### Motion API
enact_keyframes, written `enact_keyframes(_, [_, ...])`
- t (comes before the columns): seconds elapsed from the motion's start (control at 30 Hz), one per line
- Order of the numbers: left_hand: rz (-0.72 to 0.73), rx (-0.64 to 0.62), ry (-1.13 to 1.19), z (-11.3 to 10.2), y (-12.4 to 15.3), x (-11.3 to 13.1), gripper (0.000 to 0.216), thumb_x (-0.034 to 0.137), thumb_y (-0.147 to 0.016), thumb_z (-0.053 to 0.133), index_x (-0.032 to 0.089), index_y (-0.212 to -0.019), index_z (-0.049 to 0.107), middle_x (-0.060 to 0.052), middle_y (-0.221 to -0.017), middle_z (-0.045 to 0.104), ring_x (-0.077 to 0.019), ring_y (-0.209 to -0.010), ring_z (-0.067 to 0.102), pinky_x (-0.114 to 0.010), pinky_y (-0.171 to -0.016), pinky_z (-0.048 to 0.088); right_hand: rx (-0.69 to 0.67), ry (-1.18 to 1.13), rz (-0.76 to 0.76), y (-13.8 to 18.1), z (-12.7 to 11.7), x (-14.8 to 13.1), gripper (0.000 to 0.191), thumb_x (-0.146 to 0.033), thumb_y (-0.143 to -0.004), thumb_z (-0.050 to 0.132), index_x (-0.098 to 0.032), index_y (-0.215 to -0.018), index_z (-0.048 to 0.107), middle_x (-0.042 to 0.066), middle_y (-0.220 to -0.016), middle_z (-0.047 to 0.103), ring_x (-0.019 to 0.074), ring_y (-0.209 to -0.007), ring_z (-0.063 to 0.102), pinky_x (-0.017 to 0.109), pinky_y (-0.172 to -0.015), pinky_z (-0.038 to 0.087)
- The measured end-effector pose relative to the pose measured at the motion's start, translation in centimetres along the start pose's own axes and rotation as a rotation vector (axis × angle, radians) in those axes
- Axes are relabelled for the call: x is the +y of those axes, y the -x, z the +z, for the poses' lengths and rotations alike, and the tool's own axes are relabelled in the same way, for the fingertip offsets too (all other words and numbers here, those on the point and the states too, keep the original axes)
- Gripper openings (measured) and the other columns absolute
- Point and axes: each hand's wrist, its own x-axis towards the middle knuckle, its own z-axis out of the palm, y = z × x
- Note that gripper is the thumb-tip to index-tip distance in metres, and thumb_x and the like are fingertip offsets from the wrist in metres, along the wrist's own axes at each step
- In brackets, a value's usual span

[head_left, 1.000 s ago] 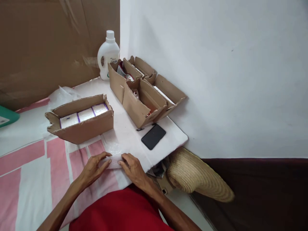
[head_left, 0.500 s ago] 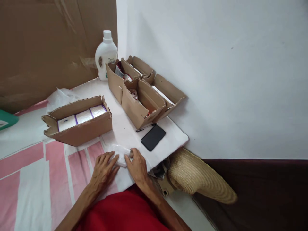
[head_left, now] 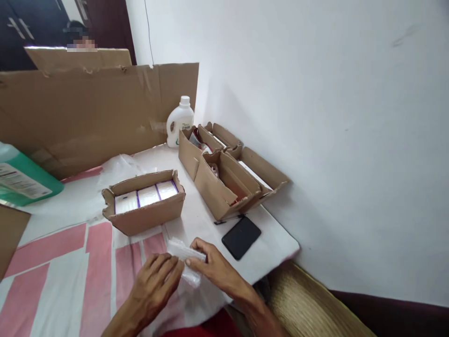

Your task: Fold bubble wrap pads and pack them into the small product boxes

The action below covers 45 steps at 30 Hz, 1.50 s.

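Both my hands hold a small white packet in clear plastic wrap (head_left: 185,256) just above the pink-and-white cloth near the table's front edge. My left hand (head_left: 154,288) has its fingers curled against the packet's left side. My right hand (head_left: 213,267) pinches the packet's right end between thumb and fingers. Behind them stands a low cardboard box (head_left: 145,217) holding three white packs with purple edges.
A black phone (head_left: 241,237) and a pen lie right of my hands. Open cardboard boxes (head_left: 224,182) line the white wall, with a white bottle (head_left: 179,122) behind. A cardboard sheet (head_left: 87,112) stands at the back, a green bottle (head_left: 24,180) at left, a straw hat (head_left: 308,304) below right.
My hands have lifted the wrapped packet off the cloth and turned it. The camera tilted up, so the cardboard sheet's top and a doorway now show.
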Motion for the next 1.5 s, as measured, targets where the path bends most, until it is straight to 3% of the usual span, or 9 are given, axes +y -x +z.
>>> enact_keyframes(0.17, [0.097, 0.122, -0.222, -8.4, -5.0, -5.4, 0.038, 0.005, -0.088, 0.063, 0.003, -0.127, 0.063, -0.02, -0.116, 0.073, -0.0342, -0.111, 0.065, -0.048, -0.094, 0.047, -0.029, -0.209, -0.261, -4.0, -0.6, -10.5, 0.038, -0.049, -0.084, 0.078, -0.021, -0.099, 0.058, 0.0, -0.094, 0.06, 0.0147, -0.083, 0.056, 0.026, -0.071, 0.046])
enact_keyframes(0.37, [-0.048, 0.234, -0.235, -13.1, -10.7, -11.9, 0.02, 0.014, -0.091, 0.065, 0.018, -0.111, 0.066, -0.006, -0.093, 0.074, -0.0207, -0.086, 0.068, -0.033, -0.076, 0.049, 0.107, -0.035, -0.537, -8.5, -2.2, -19.1, 0.067, -0.06, -0.085, 0.073, -0.028, -0.14, 0.051, 0.008, -0.143, 0.054, 0.0204, -0.104, 0.061, 0.034, -0.086, 0.053])
enact_keyframes(0.5, [-0.059, 0.16, -0.253, -13.5, -10.0, -14.5, 0.029, 0.018, -0.098, 0.054, 0.03, -0.122, 0.063, -0.004, -0.113, 0.074, -0.0234, -0.108, 0.068, -0.041, -0.093, 0.049, 0.032, -0.036, -0.382, -12.2, -2.7, -18.5, 0.061, -0.061, -0.094, 0.061, -0.022, -0.14, 0.051, 0.009, -0.13, 0.062, 0.0125, -0.078, 0.065, 0.03, -0.076, 0.055])
enact_keyframes(0.63, [-0.057, 0.037, -0.269, -13.8, -8.6, -16.2, 0.031, 0.021, -0.1, 0.046, 0.033, -0.12, 0.067, -0.004, -0.124, 0.072, -0.0264, -0.119, 0.064, -0.048, -0.099, 0.047, -0.206, -0.139, -0.252, -15.8, -1.1, -15.9, 0.055, -0.052, -0.083, 0.078, -0.015, -0.12, 0.062, 0.001, -0.087, 0.068, 0.0095, -0.06, 0.06, 0.022, -0.056, 0.046])
enact_keyframes(0.73, [-0.039, -0.022, -0.281, -13.3, -8.2, -16.9, 0.032, 0.023, -0.101, 0.044, 0.031, -0.117, 0.07, -0.006, -0.126, 0.07, -0.0284, -0.123, 0.061, -0.049, -0.099, 0.047, -0.149, -0.125, -0.273, -16.4, 0.2, -14.6, 0.038, -0.036, -0.08, 0.081, -0.015, -0.107, 0.064, -0.005, -0.071, 0.062, 0.0104, -0.059, 0.062, 0.021, -0.054, 0.045])
enact_keyframes(0.93, [-0.089, -0.039, -0.229, -9.6, -8.4, -17.9, 0.031, 0.021, -0.1, 0.047, 0.031, -0.112, 0.074, -0.007, -0.118, 0.072, -0.025, -0.111, 0.064, -0.041, -0.091, 0.049, 0.039, 0.103, -0.318, -14.5, -0.6, -13.7, 0.044, -0.021, -0.085, 0.069, -0.02, -0.127, 0.059, -0.009, -0.069, 0.056, 0.0112, -0.058, 0.061, 0.024, -0.061, 0.047])
enact_keyframes(1.13, [-0.178, -0.459, 0.024, -6.3, -8.6, -19.0, 0.057, -0.001, -0.088, 0.038, 0.031, -0.116, 0.075, -0.005, -0.107, 0.076, -0.0191, -0.092, 0.07, -0.03, -0.074, 0.052, -0.003, 0.7, -0.277, -14.4, -1.1, -12.7, 0.039, -0.009, -0.083, 0.063, -0.024, -0.118, 0.072, -0.004, -0.068, 0.061, 0.0148, -0.07, 0.059, 0.026, -0.071, 0.042])
enact_keyframes(1.27, [-0.22, -0.547, 0.005, -4.6, -8.9, -18.4, 0.06, 0.0, -0.087, 0.038, 0.032, -0.126, 0.071, -0.009, -0.117, 0.074, -0.0227, -0.101, 0.071, -0.035, -0.081, 0.055, 0.098, 0.959, -0.151, -14.8, -0.7, -13.0, 0.025, -0.015, -0.086, 0.063, -0.024, -0.105, 0.075, 0.005, -0.078, 0.071, 0.024, -0.084, 0.067, 0.031, -0.072, 0.045])
enact_keyframes(1.5, [-0.245, -0.582, 0.083, -4.8, -8.4, -18.1, 0.05, 0.025, -0.093, 0.056, 0.034, -0.143, 0.057, -0.012, -0.144, 0.06, -0.0313, -0.129, 0.059, -0.047, -0.097, 0.055, -0.038, 1.124, -0.037, -15.6, -0.9, -14.9, 0.009, -0.023, -0.081, 0.078, -0.017, -0.088, 0.079, 0.015, -0.091, 0.076, 0.0304, -0.089, 0.072, 0.035, -0.072, 0.051])
